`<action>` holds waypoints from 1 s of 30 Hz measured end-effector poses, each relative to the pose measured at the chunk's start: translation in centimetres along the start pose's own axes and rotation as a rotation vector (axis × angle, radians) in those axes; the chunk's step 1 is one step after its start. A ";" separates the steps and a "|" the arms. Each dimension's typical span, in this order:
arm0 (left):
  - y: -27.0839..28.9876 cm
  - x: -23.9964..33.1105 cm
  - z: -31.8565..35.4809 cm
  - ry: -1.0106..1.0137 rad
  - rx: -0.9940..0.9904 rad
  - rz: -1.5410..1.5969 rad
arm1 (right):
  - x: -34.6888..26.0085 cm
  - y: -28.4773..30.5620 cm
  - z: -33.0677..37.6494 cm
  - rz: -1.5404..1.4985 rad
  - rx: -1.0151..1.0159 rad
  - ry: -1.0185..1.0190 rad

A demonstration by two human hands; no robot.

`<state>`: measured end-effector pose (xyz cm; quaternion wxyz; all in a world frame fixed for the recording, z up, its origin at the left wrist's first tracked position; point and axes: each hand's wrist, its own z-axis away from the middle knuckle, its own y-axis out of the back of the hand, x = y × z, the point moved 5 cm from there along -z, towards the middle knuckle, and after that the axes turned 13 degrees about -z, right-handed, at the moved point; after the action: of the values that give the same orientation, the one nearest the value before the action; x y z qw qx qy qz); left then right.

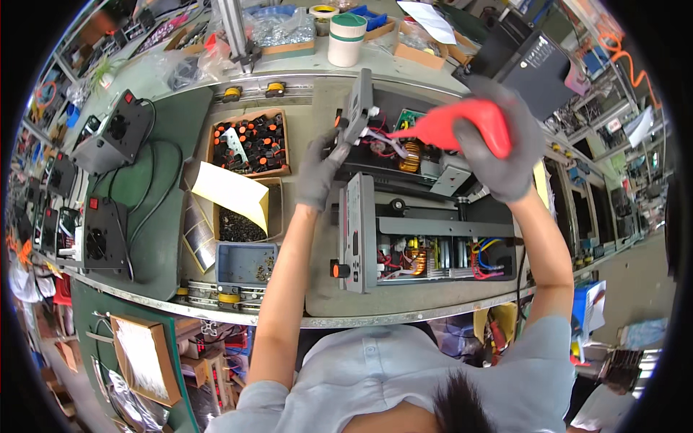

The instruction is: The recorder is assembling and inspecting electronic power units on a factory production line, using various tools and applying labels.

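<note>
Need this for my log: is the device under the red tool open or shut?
Open: inside the device, a copper coil, a green circuit board and white wires show uncovered.

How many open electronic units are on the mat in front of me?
2: the near unit, closest to you, and the far unit behind it, partly covered by the red tool in your right hand.

No lettering is legible; white marks (pixel 536 52) on the black box (pixel 530 72) blur.
</note>
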<state>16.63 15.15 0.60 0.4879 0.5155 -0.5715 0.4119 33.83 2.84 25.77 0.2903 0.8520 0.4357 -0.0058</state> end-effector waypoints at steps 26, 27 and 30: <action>-4.7 1.3 -3.2 0.210 0.001 -0.057 | 8.2 -4.5 5.0 0.332 -0.481 0.076; -4.7 1.1 -3.2 0.211 0.002 -0.058 | 8.2 -4.6 4.9 0.330 -0.481 0.076; -5.0 1.2 -3.1 0.197 -0.002 -0.032 | 8.7 -4.2 4.4 0.299 -0.408 0.012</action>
<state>22.00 17.32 2.21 0.5487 0.4813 -0.5129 0.4519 37.17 8.98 17.73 0.4511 0.8309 0.2986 0.1303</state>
